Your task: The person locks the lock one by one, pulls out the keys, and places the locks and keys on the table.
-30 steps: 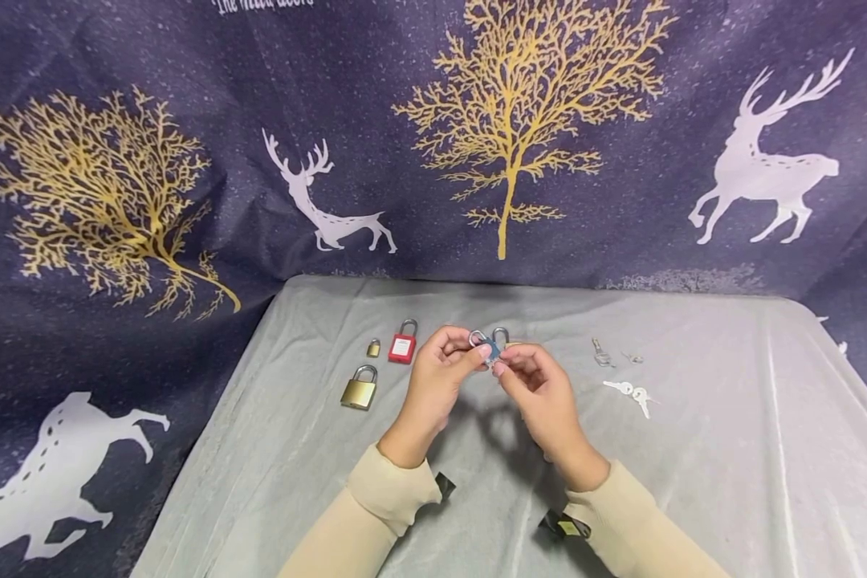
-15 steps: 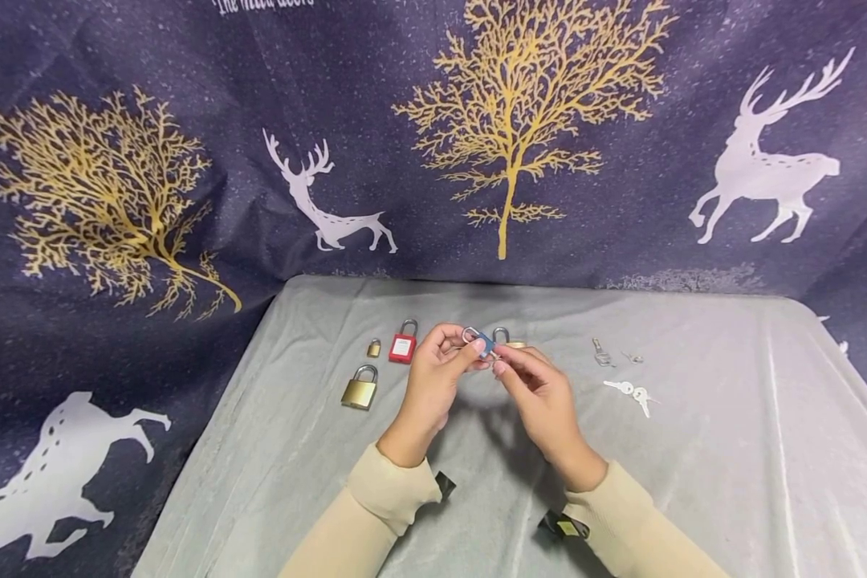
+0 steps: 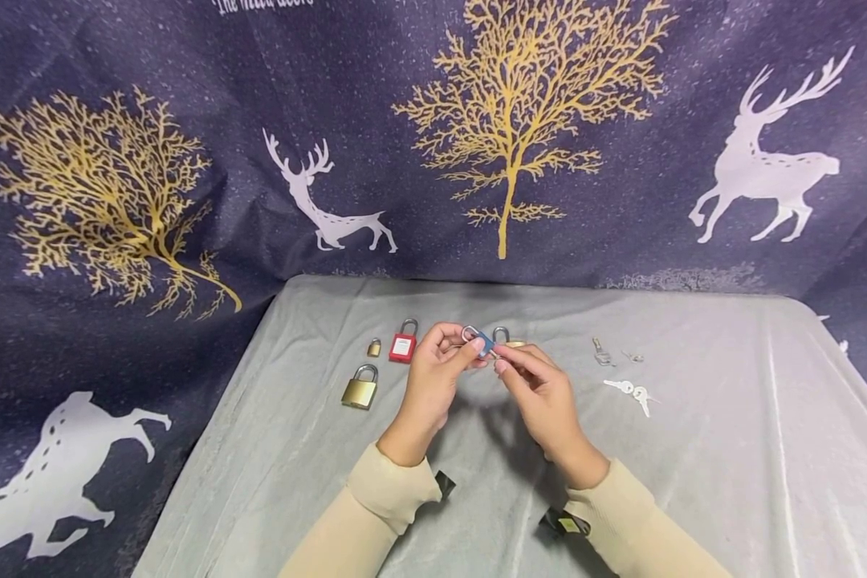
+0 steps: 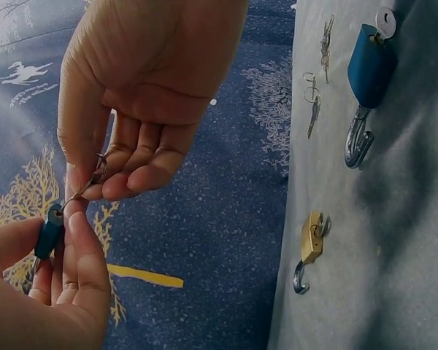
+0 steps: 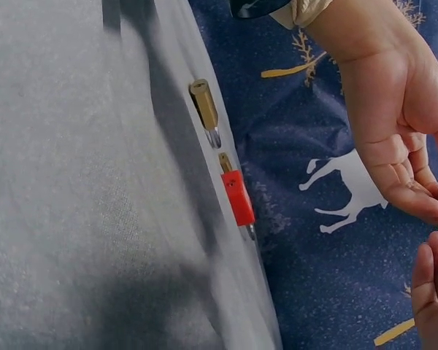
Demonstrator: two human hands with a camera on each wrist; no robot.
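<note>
My left hand (image 3: 433,377) holds a small blue padlock (image 3: 485,343) above the table, its shackle pointing up and to the left. At the padlock's lower end, my right hand (image 3: 545,397) pinches a small key. In the left wrist view, the blue padlock (image 4: 50,232) sits between the left thumb and fingers. A wire key ring (image 4: 101,169) hangs by the right fingertips, and the key (image 4: 74,195) reaches to the padlock's keyhole end. Fingers hide much of the key. Whether the padlock's shackle is locked, I cannot tell.
A red padlock (image 3: 402,348), a large brass padlock (image 3: 359,392) and a tiny brass padlock (image 3: 373,348) lie left. Several keys (image 3: 638,393) lie right. Beyond my hands is a brass padlock (image 4: 312,237); a larger blue padlock (image 4: 372,65) has a key in it.
The blue padlock has tipped over and shifted slightly left in my left hand, and my right fingers have followed its lower end. Over the last half second hardly anything has moved.
</note>
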